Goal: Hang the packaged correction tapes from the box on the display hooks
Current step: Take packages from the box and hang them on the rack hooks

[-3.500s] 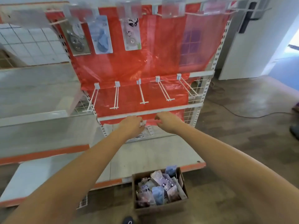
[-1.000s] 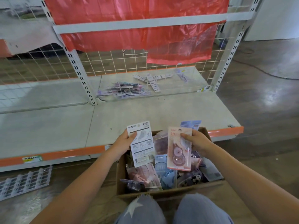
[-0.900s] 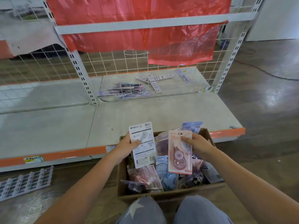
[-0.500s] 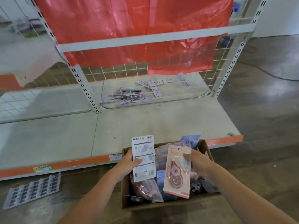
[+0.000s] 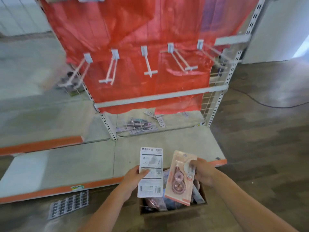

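Our left hand (image 5: 133, 179) pinches a white pack of correction tape (image 5: 151, 171), with the thumb lying across its printed back and the other fingers hidden behind it. Our right hand (image 5: 203, 173) pinches a pink pack (image 5: 181, 177) near its top edge, and we can see the pink tape roller through the clear front. We hold both packs up just above the brown box (image 5: 172, 210), which sits on the floor right below our hands. More packs lie in the box, but they are jumbled and partly hidden, so we cannot count them. Higher up, in front of a red plastic sheet (image 5: 150, 30), we see a row of white display hooks (image 5: 150, 63) sticking out toward us. Every hook in this row looks bare, with nothing hanging on it. At the very top edge of the picture we can just see the bottom of something pale, but we cannot tell what it is. A few loose packs (image 5: 137, 125) lie behind the wire grid at the back of the low shelf (image 5: 75, 163), and a grey sheet of small strips (image 5: 68, 205) lies on the floor near the box. We think the job has a long way to go. Two packs are picked and ready, but they are not yet on a hook. Next we think each pack must go up so the hole at its top slides onto a hook. After that, the many packs left in the box need the same trip.
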The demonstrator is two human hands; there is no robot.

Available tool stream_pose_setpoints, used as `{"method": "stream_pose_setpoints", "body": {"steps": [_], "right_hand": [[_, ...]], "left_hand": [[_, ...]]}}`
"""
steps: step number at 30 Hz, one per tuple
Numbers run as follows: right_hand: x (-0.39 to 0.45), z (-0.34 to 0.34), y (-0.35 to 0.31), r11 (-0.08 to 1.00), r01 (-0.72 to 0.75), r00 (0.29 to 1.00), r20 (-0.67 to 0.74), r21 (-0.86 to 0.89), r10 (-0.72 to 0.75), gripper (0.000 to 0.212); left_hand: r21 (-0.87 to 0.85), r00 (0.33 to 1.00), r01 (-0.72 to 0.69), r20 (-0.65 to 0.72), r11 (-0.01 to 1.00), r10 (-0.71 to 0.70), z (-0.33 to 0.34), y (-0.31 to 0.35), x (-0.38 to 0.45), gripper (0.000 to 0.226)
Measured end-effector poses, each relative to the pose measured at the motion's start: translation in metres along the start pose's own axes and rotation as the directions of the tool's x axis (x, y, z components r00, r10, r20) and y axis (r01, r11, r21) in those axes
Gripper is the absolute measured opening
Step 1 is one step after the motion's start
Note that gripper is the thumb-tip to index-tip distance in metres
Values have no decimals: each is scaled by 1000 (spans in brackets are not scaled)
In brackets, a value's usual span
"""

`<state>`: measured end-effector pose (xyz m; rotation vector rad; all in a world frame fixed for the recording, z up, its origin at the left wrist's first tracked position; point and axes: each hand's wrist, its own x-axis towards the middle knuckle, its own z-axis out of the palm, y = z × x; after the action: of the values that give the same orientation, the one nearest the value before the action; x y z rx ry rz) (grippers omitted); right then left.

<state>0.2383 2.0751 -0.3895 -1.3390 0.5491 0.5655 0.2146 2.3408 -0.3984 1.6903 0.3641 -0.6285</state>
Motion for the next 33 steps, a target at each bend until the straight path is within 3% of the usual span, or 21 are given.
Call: {"method": "stream_pose_setpoints", "body": {"steps": [4, 10, 14, 18, 23, 27, 33], "right_hand": [[-65, 23, -57, 998, 31, 999, -17, -55, -32, 24], [-143, 44, -138, 976, 204, 971, 142, -81, -191, 20], [-181, 53, -182, 952, 304, 944, 143, -27, -297, 13], [-207, 57, -217, 916, 385, 908, 132, 113, -398, 19], [-228, 55, -239, 881, 444, 866, 176, 162, -468, 19], [-235, 52, -250, 846, 519, 842, 97, 121, -531, 18], [-229, 41, -291, 782, 591, 804, -72, 197, -590, 15]], "left_hand": [[21, 999, -49, -16, 999, 49, -4, 58, -71, 22], [14, 979, -183, -92, 983, 184, -26, 134, -147, 21], [-62, 954, -265, -164, 962, 252, -41, 169, -182, 18], [-163, 911, -377, -240, 912, 334, -50, 194, -208, 19], [-223, 871, -469, -279, 855, 405, -46, 208, -229, 16], [-221, 854, -503, -277, 836, 440, -33, 216, -227, 14], [-292, 875, -481, -206, 826, 437, -19, 247, -203, 22]]}}
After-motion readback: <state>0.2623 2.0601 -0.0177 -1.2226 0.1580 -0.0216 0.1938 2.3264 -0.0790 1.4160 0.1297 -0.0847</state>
